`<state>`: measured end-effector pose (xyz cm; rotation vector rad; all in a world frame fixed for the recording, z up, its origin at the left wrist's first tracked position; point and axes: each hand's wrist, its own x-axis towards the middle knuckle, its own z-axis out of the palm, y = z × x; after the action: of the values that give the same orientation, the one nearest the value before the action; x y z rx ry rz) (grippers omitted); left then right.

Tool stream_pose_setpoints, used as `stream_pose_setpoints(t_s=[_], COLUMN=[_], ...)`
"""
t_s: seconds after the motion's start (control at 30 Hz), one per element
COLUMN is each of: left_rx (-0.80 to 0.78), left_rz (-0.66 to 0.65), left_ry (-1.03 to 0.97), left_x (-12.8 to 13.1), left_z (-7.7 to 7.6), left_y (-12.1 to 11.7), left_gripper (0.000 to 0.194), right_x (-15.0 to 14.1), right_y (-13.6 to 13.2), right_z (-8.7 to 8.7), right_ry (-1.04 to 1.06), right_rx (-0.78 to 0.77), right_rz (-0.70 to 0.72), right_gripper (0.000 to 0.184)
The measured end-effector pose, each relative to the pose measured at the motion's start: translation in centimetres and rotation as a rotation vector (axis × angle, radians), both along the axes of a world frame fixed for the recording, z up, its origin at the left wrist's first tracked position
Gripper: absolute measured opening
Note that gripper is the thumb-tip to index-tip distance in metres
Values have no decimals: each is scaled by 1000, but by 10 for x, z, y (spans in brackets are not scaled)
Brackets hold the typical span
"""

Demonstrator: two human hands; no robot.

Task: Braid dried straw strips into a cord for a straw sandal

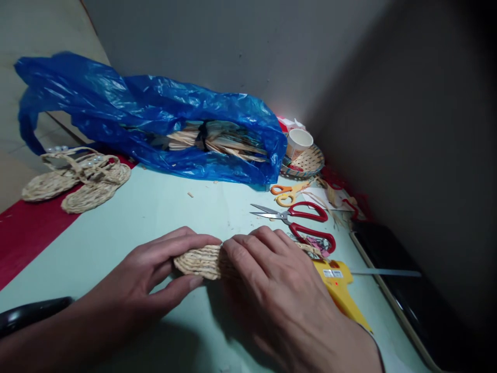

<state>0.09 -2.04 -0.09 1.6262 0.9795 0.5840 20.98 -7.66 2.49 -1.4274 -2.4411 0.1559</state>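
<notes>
Between my two hands, above the pale table, is a small woven straw sole, seen at a slant. My left hand grips its left end, with the thumb below and the fingers along the upper edge. The right end lies under my right hand, whose fingers are wrapped over it and hide that part. To the right of that hand lies a yellow glue gun with a clear glue stick in its back and a small red light showing. Red-handled scissors lie partly opened just beyond my right hand.
A blue plastic bag of dried straw bundles stretches along the back. Two straw sandals with beads sit at left. Orange-yellow scissors, a basket with a paper cup, and a black flat device are at right.
</notes>
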Motion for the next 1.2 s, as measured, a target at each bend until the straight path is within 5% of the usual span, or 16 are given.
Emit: stream_pose_setpoints(t_s=[0.17, 0.37, 0.73, 1.03, 1.2], left_rx=[-166, -143, -171, -54, 218], left_rz=[-50, 47, 159, 30, 88], left_ry=[-74, -46, -104, -67, 152], left_x=[1, 8, 11, 11, 11], left_z=[5, 2, 1, 6, 3], left_y=[5, 5, -2, -3, -13], left_gripper=[33, 17, 16, 21, 42], right_x=[2, -5, -8, 0, 5], right_y=[0, -1, 1, 1, 0], right_z=[6, 2, -1, 3, 8], right_ry=[-32, -23, 65, 25, 10], right_rx=[13, 64, 82, 16, -12], right_rz=[68, 90, 74, 54, 33], right_gripper=[19, 17, 12, 14, 13])
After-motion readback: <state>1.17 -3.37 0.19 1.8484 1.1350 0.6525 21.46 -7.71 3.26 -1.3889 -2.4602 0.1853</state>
